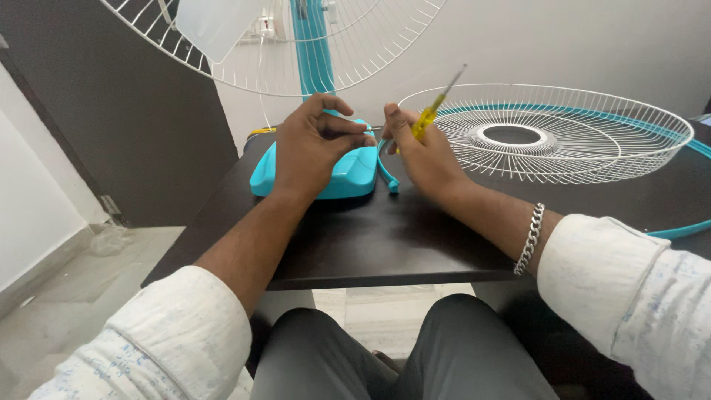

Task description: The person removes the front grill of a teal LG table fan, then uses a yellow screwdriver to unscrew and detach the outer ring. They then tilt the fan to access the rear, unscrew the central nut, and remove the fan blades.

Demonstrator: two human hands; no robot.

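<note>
My left hand (311, 144) rests on top of a turquoise fan base (348, 174) on a dark table (355, 237), its fingers pinched together near the base's far right corner. My right hand (418, 148) is just right of it and holds a yellow-handled screwdriver (432, 115) with the metal tip pointing up and to the right. A turquoise curved strip (386, 172) lies between the two hands. What the left fingers pinch is too small to tell.
A white wire fan guard (592, 137) with a turquoise rim lies flat on the table's right side. Another white wire guard (274, 59) and a translucent blade (215, 26) stand upright behind the base. Tiled floor lies to the left, a dark door beyond.
</note>
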